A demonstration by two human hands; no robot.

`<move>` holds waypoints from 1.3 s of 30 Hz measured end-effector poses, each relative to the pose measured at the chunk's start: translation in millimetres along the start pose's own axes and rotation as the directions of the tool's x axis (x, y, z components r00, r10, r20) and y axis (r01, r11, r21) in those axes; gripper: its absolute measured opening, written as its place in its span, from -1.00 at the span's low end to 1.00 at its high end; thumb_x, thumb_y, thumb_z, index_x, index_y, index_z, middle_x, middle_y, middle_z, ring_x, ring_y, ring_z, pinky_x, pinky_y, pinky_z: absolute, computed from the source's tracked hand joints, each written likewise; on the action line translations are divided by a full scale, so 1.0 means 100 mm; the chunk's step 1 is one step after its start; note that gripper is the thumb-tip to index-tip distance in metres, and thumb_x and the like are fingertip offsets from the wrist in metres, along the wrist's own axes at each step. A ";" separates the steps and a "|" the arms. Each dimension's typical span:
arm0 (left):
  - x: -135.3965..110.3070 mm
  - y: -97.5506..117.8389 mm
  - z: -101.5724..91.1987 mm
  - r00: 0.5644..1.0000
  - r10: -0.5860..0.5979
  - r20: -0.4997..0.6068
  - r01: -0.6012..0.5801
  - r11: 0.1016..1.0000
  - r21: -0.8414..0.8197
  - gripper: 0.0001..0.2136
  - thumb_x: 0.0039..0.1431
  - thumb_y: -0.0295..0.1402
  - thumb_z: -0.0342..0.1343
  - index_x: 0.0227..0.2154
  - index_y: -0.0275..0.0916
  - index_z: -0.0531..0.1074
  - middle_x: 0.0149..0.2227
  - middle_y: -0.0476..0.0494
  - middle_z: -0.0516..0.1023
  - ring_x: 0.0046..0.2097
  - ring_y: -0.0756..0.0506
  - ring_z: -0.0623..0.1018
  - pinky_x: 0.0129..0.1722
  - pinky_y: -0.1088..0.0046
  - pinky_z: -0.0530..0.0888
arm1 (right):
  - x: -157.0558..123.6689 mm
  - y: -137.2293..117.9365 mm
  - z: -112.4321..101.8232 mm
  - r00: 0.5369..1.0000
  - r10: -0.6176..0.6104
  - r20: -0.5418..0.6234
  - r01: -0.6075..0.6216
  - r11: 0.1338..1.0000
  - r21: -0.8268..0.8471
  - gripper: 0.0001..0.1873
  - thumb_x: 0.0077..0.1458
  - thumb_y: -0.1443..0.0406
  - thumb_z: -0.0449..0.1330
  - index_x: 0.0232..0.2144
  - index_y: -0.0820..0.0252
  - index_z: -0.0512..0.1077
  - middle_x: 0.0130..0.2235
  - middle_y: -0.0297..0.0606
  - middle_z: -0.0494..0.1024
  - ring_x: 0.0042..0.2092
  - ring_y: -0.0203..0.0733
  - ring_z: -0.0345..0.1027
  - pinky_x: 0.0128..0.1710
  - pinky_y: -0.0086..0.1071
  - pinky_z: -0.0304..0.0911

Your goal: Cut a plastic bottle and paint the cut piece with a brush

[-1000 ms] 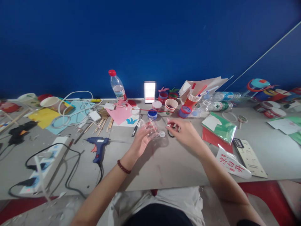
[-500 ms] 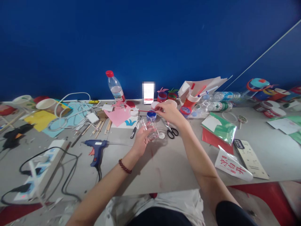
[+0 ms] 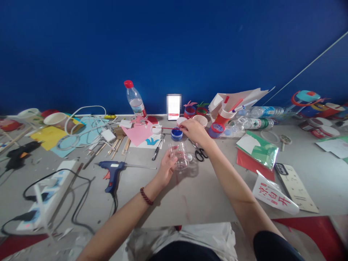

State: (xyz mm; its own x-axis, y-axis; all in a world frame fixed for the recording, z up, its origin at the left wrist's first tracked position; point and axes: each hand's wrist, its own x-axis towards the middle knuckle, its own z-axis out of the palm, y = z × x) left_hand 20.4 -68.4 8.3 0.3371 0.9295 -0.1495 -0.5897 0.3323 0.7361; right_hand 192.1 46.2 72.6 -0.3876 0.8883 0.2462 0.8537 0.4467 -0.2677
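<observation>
My left hand [image 3: 168, 168] is wrapped round the side of a clear plastic bottle piece [image 3: 180, 156], a short see-through cylinder, held just above the table. With the fingertips of my right hand [image 3: 194, 131] I pinch the right end of a thin red-handled paintbrush [image 3: 165, 127], which points left, nearly level. Just below those fingertips stands an open jar of blue paint [image 3: 176, 134]. Black-handled scissors [image 3: 200, 154] lie under my right wrist, their blades partly hidden. A small white disc [image 3: 190, 157] rests beside the bottle piece.
To the left lie a blue glue gun [image 3: 111, 174], a black marker [image 3: 157, 150], pink paper [image 3: 136, 132] and a corded power strip [image 3: 50, 194]. A red-capped bottle [image 3: 135, 101] stands behind. On the right are stacked paper cups [image 3: 224, 116], plastic bottles [image 3: 257, 123] and a green packet [image 3: 258, 150].
My left hand has turned the bottle piece more upright and moved it slightly lower. My right hand stays by the paint jar with the brush. The whole view has shifted a little.
</observation>
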 end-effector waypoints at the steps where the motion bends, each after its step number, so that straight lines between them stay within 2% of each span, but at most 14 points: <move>1: -0.01 -0.01 0.01 1.000 -0.006 0.009 0.006 1.000 0.005 -0.49 -0.04 -0.20 0.40 -0.01 -0.12 0.41 -0.08 -0.17 0.57 -0.05 -0.25 0.60 -0.22 0.24 0.57 | 0.01 0.00 0.02 1.000 -0.002 0.000 0.002 1.000 -0.027 -0.80 0.25 0.41 0.12 -0.22 0.22 0.57 -0.20 -0.11 0.62 -0.14 -0.08 0.41 -0.18 -0.28 0.19; 10: -0.05 0.00 0.06 0.999 -0.019 0.049 0.018 0.999 0.030 -0.50 -0.05 -0.21 0.40 -0.03 -0.12 0.42 -0.08 -0.18 0.54 -0.06 -0.23 0.58 -0.21 0.22 0.57 | 0.11 -0.05 0.22 1.000 0.004 0.025 0.000 0.990 -0.138 -0.79 0.28 0.38 0.12 -0.21 0.26 0.58 -0.19 -0.04 0.62 -0.08 0.00 0.38 -0.15 -0.23 0.17; 20: -0.05 -0.01 0.02 0.999 -0.019 0.048 0.017 0.999 0.035 -0.52 0.00 -0.19 0.37 0.00 -0.13 0.43 -0.07 -0.21 0.54 -0.05 -0.24 0.58 -0.23 0.25 0.57 | 0.12 -0.11 0.27 0.999 0.035 0.034 -0.030 0.986 -0.161 -0.76 0.23 0.46 0.10 -0.28 0.27 0.58 -0.26 -0.02 0.60 -0.16 -0.03 0.37 -0.22 -0.24 0.17; 25: -0.04 0.00 0.02 0.999 -0.017 0.035 0.016 0.999 0.033 -0.50 -0.01 -0.19 0.39 0.00 -0.12 0.43 -0.07 -0.19 0.54 -0.05 -0.24 0.58 -0.23 0.25 0.57 | 0.09 -0.18 0.15 0.999 0.046 0.007 -0.044 0.993 -0.113 -0.75 0.22 0.47 0.06 -0.31 0.27 0.56 -0.25 -0.05 0.59 -0.16 -0.07 0.39 -0.20 -0.26 0.19; 27: -0.03 -0.01 0.01 1.000 -0.008 0.028 0.007 1.000 0.023 -0.49 -0.04 -0.18 0.41 -0.01 -0.12 0.44 -0.08 -0.18 0.54 -0.07 -0.22 0.58 -0.25 0.28 0.58 | 0.06 -0.20 0.04 0.998 0.056 -0.020 -0.057 0.998 -0.013 -0.75 0.24 0.44 0.05 -0.28 0.25 0.53 -0.19 -0.09 0.60 -0.15 -0.11 0.40 -0.19 -0.28 0.22; 28: -0.03 -0.02 0.00 1.000 -0.004 0.027 0.004 1.000 0.020 -0.49 -0.04 -0.18 0.41 -0.01 -0.12 0.44 -0.09 -0.17 0.55 -0.08 -0.21 0.59 -0.26 0.29 0.58 | 0.04 -0.20 -0.02 0.997 0.073 -0.040 -0.069 0.994 0.089 -0.77 0.24 0.43 0.05 -0.27 0.24 0.52 -0.18 -0.12 0.60 -0.17 -0.13 0.41 -0.20 -0.29 0.23; 31: 0.00 -0.07 -0.03 1.000 -0.004 0.027 0.003 1.000 0.021 -0.52 0.00 -0.21 0.39 -0.01 -0.12 0.43 -0.10 -0.16 0.56 -0.09 -0.20 0.59 -0.27 0.30 0.58 | -0.01 -0.18 -0.17 0.987 0.144 -0.072 -0.097 0.889 0.447 -0.90 0.20 0.35 0.11 -0.29 0.17 0.45 -0.23 -0.21 0.59 -0.25 -0.19 0.42 -0.21 -0.29 0.27; 32: 0.00 -0.09 -0.04 1.000 -0.003 0.023 0.002 1.000 0.022 -0.54 0.01 -0.23 0.38 -0.01 -0.11 0.43 -0.10 -0.16 0.56 -0.09 -0.20 0.60 -0.26 0.30 0.58 | -0.03 -0.17 -0.22 0.984 0.166 -0.061 -0.105 0.826 0.554 -0.94 0.18 0.33 0.15 -0.29 0.16 0.43 -0.25 -0.24 0.58 -0.25 -0.20 0.43 -0.21 -0.29 0.29; 34: 0.02 -0.12 -0.06 1.000 0.003 0.015 -0.003 1.000 0.028 -0.55 0.03 -0.25 0.37 -0.01 -0.12 0.42 -0.11 -0.16 0.57 -0.09 -0.20 0.60 -0.25 0.29 0.57 | -0.05 -0.14 -0.29 0.978 0.208 -0.007 -0.137 0.669 0.731 -0.89 0.13 0.29 0.21 -0.26 0.13 0.39 -0.28 -0.27 0.57 -0.25 -0.20 0.45 -0.21 -0.28 0.32; 36: 0.04 -0.13 -0.08 1.000 0.015 -0.003 -0.015 0.999 0.037 -0.55 0.02 -0.25 0.37 -0.01 -0.14 0.42 -0.11 -0.17 0.58 -0.10 -0.20 0.60 -0.25 0.29 0.56 | -0.07 -0.11 -0.35 0.970 0.234 0.064 -0.181 0.519 0.836 -0.78 0.08 0.29 0.25 -0.18 0.10 0.38 -0.31 -0.31 0.55 -0.28 -0.23 0.44 -0.26 -0.30 0.34; 39: 0.06 -0.12 -0.07 0.998 0.035 -0.047 -0.032 0.998 0.048 -0.56 0.01 -0.25 0.38 -0.04 -0.16 0.43 -0.12 -0.17 0.57 -0.13 -0.18 0.60 -0.25 0.30 0.56 | -0.11 -0.08 -0.42 0.966 0.226 0.126 -0.204 0.364 0.909 -0.69 0.04 0.29 0.27 -0.12 0.07 0.43 -0.27 -0.32 0.53 -0.34 -0.29 0.39 -0.38 -0.35 0.32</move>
State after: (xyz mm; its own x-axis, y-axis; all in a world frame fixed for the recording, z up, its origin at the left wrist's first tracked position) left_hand 23.9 -65.4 -5.9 0.2813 0.9470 -0.1550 -0.5645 0.2939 0.7713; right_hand 204.2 28.6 111.6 -0.2254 0.9724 0.0598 0.0736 0.0782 -0.9942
